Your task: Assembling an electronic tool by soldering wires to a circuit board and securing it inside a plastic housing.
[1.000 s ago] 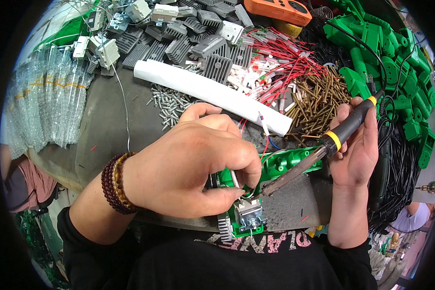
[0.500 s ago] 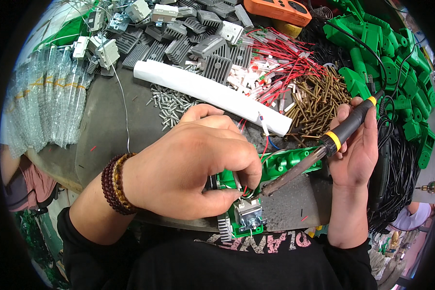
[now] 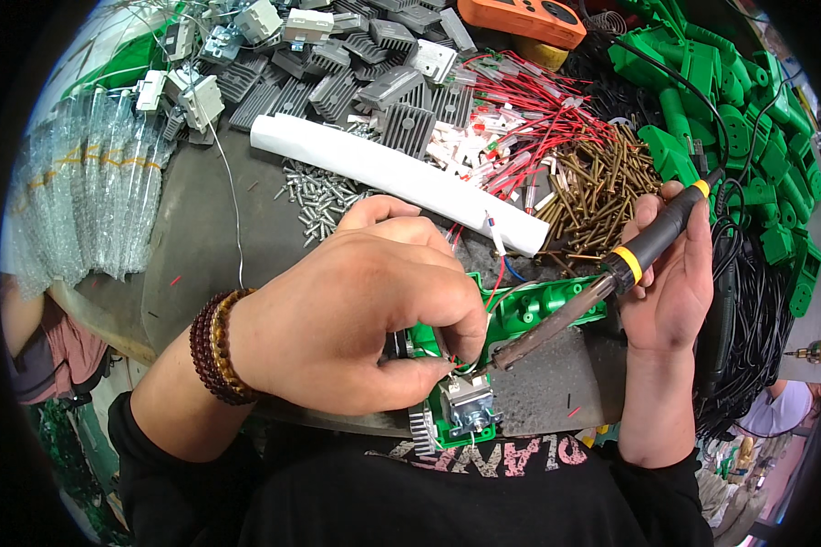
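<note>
My right hand (image 3: pixel 670 283) is wrapped around the handle of a black and yellow soldering iron (image 3: pixel 652 242), its brown tip pointing down to the left. My left hand (image 3: pixel 374 314), with beaded bracelets on the wrist, pinches a thin wire (image 3: pixel 460 366) close to that tip. Both work over an open green plastic housing (image 3: pixel 556 301) near the table's front edge. In its lower end sits a metal-and-white switch-like part (image 3: pixel 470 406), beside a grey finned heat sink (image 3: pixel 422 428). Red, blue and white wires run out of the housing. My left fingers hide part of the joint.
A long white strip (image 3: pixel 392 178) lies just beyond my hands. Behind it are piles of grey heat sinks (image 3: pixel 406 128), silver screws (image 3: pixel 324 201), brass-coloured screws (image 3: pixel 602 191) and red-wired parts (image 3: pixel 538 100). Green housings (image 3: pixel 766 137) and black cables (image 3: pixel 748 337) crowd the right; bubble-wrap bags (image 3: pixel 91 191) lie left.
My left fingers have shifted very slightly left and down with the wire. The soldering iron and my right hand stay almost where they were.
</note>
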`<state>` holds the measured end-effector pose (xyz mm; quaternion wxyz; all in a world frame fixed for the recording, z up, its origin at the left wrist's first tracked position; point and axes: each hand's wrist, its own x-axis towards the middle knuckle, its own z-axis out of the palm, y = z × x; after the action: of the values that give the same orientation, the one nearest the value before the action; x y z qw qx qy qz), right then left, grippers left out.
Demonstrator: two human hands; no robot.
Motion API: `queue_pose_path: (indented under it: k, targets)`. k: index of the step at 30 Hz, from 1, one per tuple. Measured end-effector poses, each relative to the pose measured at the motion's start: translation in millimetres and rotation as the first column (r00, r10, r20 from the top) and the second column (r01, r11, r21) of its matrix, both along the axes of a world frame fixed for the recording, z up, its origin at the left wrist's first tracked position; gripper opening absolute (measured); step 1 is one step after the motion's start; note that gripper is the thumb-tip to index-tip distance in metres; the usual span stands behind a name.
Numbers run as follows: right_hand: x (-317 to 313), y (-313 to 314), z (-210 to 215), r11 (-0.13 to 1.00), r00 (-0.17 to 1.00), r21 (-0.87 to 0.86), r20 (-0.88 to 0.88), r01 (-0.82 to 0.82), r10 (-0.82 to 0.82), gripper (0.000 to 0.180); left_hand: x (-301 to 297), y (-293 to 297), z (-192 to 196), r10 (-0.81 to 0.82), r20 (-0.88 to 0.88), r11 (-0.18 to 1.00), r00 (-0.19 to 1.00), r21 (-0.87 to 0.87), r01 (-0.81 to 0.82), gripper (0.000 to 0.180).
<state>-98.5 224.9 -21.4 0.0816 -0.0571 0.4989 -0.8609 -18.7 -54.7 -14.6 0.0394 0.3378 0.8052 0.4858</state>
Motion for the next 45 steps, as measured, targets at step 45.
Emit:
queue_pose_path:
  k: [45]
  targets:
    - [0.5, 1.5, 2.6, 0.999, 0.999, -0.024, -0.030, -0.030, 0.029, 0.036, 49.7, 30.6, 21.2, 0.328, -0.344, 0.918, 0.880, -0.103, -0.382, 0.025]
